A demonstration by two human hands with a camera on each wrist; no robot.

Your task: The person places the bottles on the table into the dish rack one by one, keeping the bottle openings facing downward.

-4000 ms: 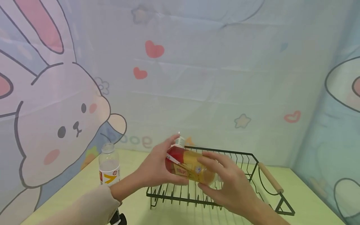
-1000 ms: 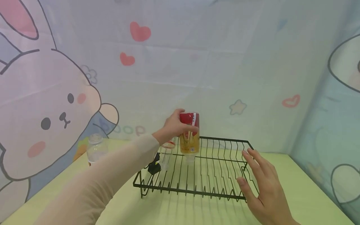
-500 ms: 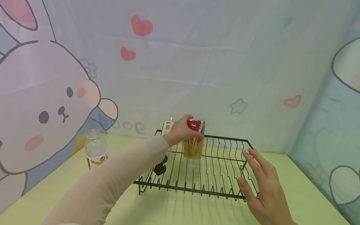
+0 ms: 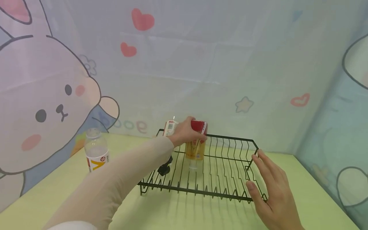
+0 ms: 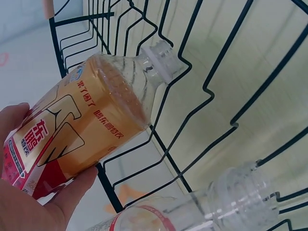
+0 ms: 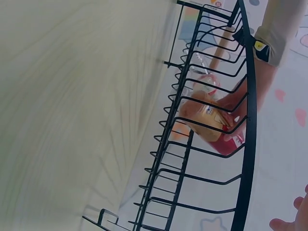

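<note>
My left hand [image 4: 185,131] grips the red base end of a plastic drink bottle [image 4: 196,150] with a red and gold label. The bottle is upside down over the black wire dish rack [image 4: 201,192]; in the left wrist view its clear, uncapped neck [image 5: 161,62] lies against the wires. Beside it, another clear bottle [image 4: 170,126] with a white label stands neck down in the rack, partly hidden by my left hand and sleeve. My right hand [image 4: 273,188] is held at the rack's right end, fingers extended, holding nothing.
An uncapped clear bottle [image 4: 96,150] with a white and yellow label stands upright on the light green table [image 4: 161,210], left of my forearm. A cartoon-printed cloth [image 4: 184,64] hangs behind the rack. My left wrist carries a black strap [image 4: 164,167].
Earlier both hands held the red and gold bottle tilted before the rack. Since then the right hand has let go, and the left has turned the bottle neck down and lowered it into the rack.
</note>
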